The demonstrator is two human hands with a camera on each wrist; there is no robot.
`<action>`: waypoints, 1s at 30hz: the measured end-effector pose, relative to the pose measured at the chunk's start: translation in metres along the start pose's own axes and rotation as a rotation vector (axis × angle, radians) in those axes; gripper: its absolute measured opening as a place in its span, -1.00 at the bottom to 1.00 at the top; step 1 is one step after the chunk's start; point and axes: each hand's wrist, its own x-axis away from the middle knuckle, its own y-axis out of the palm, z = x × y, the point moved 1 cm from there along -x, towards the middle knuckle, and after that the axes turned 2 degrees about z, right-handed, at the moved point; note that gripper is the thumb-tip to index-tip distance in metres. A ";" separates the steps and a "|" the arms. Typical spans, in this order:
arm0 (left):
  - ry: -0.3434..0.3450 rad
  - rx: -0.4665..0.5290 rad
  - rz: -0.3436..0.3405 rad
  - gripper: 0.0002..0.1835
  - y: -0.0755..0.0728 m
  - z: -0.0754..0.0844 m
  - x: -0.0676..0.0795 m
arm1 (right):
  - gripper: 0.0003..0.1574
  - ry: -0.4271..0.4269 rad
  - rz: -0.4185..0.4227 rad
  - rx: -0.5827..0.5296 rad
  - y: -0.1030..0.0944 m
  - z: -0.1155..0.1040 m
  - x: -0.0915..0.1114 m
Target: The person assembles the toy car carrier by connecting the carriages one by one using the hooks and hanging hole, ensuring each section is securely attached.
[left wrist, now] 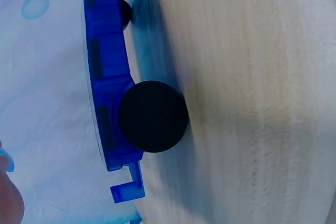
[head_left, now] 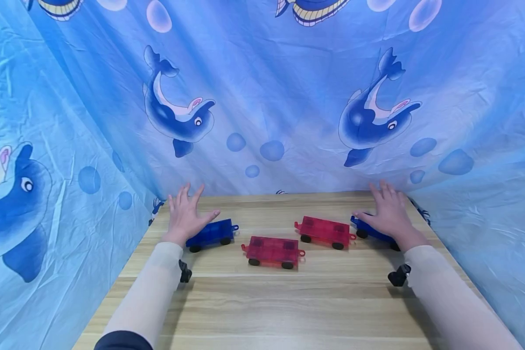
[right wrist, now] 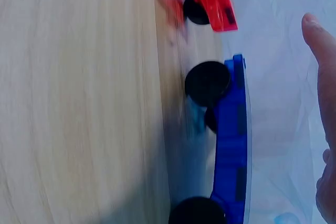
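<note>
My left hand (head_left: 185,216) is spread with straight fingers above a blue toy train car (head_left: 214,232), overlapping its left end in the head view. That car's black wheel (left wrist: 152,116) and hook fill the left wrist view. On the other side my right hand (head_left: 388,213), fingers also spread, hovers over a second blue car (head_left: 376,232) and hides part of it. In the right wrist view the thumb (right wrist: 320,40) stands apart from this blue car (right wrist: 231,140). Two translucent red cars, one nearer (head_left: 272,250) and one farther right (head_left: 325,230), stand between the hands.
The cars stand on a wood-grain table (head_left: 271,306). Blue curtains (head_left: 262,97) printed with dolphins and bubbles hang along the back and both sides. A black wrist camera (head_left: 184,271) is strapped on the left sleeve, another (head_left: 399,275) on the right.
</note>
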 end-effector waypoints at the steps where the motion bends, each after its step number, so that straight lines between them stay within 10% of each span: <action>1: -0.002 0.008 -0.005 0.17 0.000 0.000 0.001 | 0.51 -0.001 -0.003 -0.006 0.001 -0.002 0.000; 30: -0.022 0.204 -0.107 0.11 0.003 -0.002 0.026 | 0.34 -0.097 -0.006 -0.170 0.028 -0.056 0.007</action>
